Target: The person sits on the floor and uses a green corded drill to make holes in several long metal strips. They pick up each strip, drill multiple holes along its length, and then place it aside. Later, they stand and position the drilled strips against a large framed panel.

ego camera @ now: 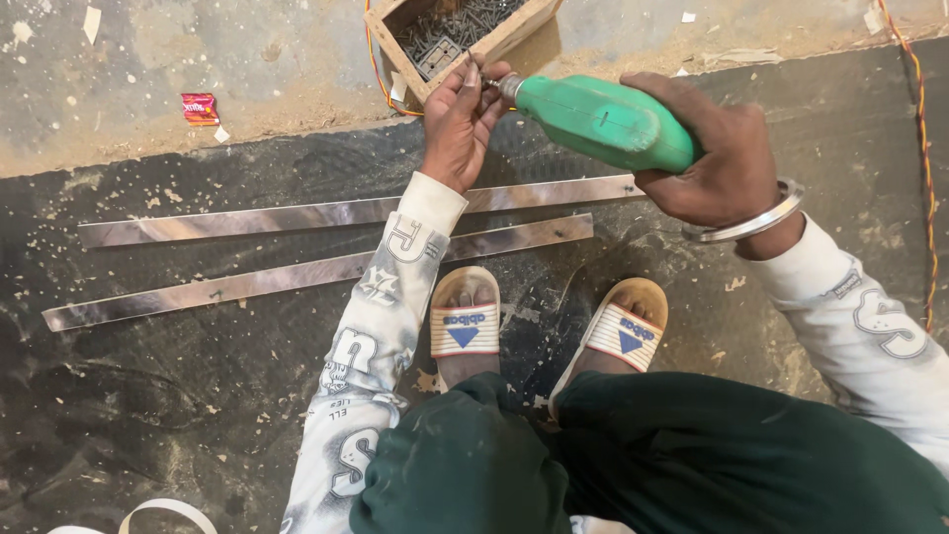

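Green drill (603,121) | above the floor's far edge, long axis pointing left | right hand (717,158) wraps its body | left hand (460,119) pinches the chuck tip (nearer the screw box (455,30))

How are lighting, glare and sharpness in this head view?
Head view: even, soft light with faint shadows; mild glare streaks on the two metal strips; the left hand, green drill and right hand are sharp; slight wide-angle bending at the edges.
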